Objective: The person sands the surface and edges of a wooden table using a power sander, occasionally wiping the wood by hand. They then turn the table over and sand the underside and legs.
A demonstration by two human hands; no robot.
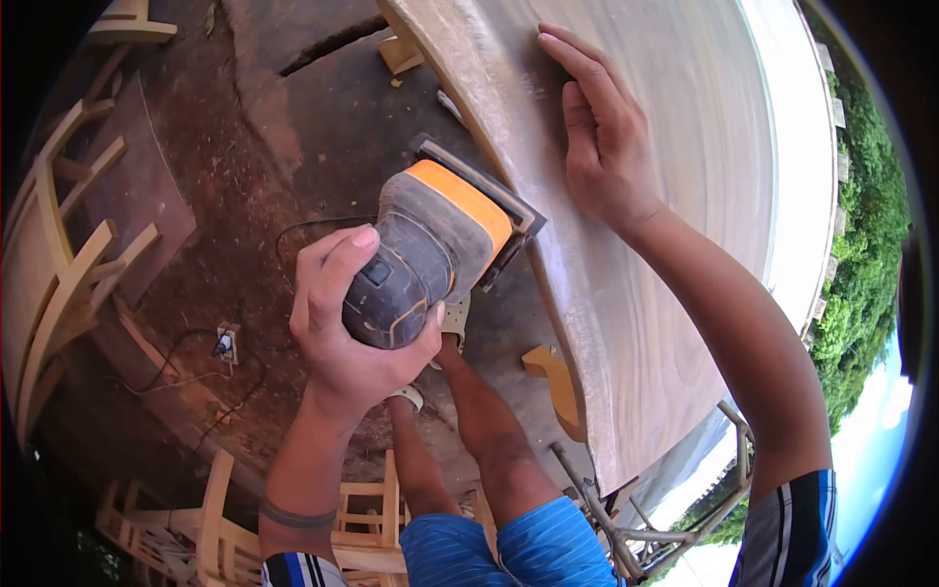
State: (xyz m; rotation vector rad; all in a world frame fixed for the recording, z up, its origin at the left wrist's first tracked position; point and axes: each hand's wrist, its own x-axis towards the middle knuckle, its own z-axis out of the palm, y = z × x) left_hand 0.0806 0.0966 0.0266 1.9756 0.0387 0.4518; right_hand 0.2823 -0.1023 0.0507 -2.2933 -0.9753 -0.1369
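An electric sander (411, 259), dark grey with an orange band, is gripped by my left hand (357, 323), whose fingers wrap round its body. The sander is tilted, its flat pad (479, 186) against or very near the edge of a large wooden slab (675, 323); contact is hard to tell. My right hand (611, 142) rests on or just over the slab's top, holding nothing, with its fingers stretched out and slightly curved. The slab has a pale, rough edge along its near side.
Wooden chair frames (73, 245) stand at the left, with more chairs (210, 528) at the bottom. A power socket (226, 342) with cords lies on the dirty floor. Wood offcuts (558, 382) are under the slab. A metal frame (675, 536) stands at lower right.
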